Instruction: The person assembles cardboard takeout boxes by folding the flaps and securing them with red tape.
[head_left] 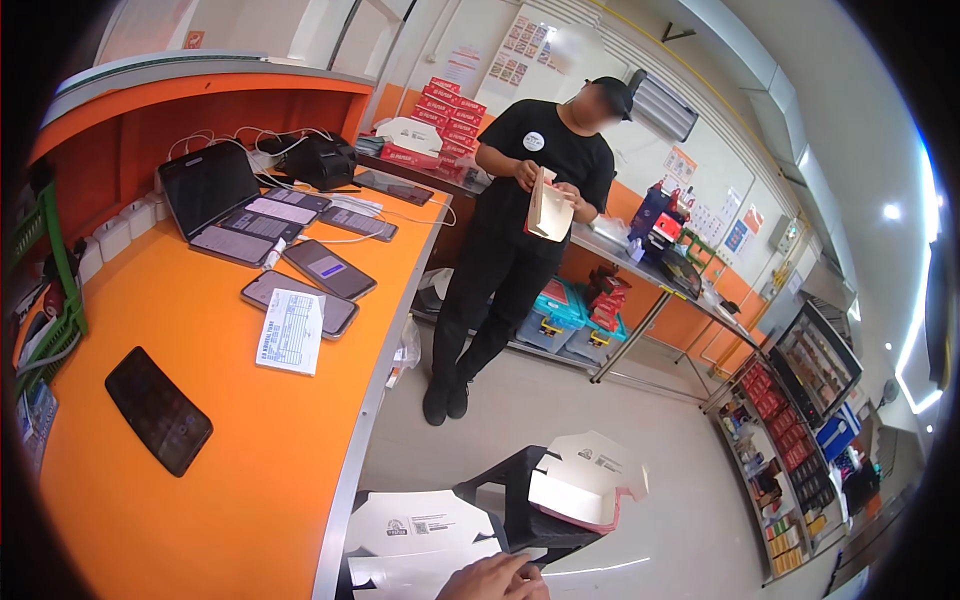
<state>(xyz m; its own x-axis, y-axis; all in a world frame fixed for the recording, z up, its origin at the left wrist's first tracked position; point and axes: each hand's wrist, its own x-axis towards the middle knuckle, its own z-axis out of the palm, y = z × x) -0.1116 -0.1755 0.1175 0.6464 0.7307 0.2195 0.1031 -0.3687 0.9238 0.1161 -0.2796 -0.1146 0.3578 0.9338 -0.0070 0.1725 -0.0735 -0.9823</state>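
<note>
An open cardboard food box, white inside, rests at the lower middle. My left hand is at its near right edge. The fingers are bent and close together, seemingly gripping the cardboard, though the lower edge of the picture cuts off part of the hand. My right hand cannot be made out. Just beyond, a second open box with a raised lid and reddish outer side sits on a black stool.
An orange counter on the left carries several phones, a laptop and a paper slip. A co-worker in black stands ahead holding a box. Red boxes are stacked behind; shelves stand right.
</note>
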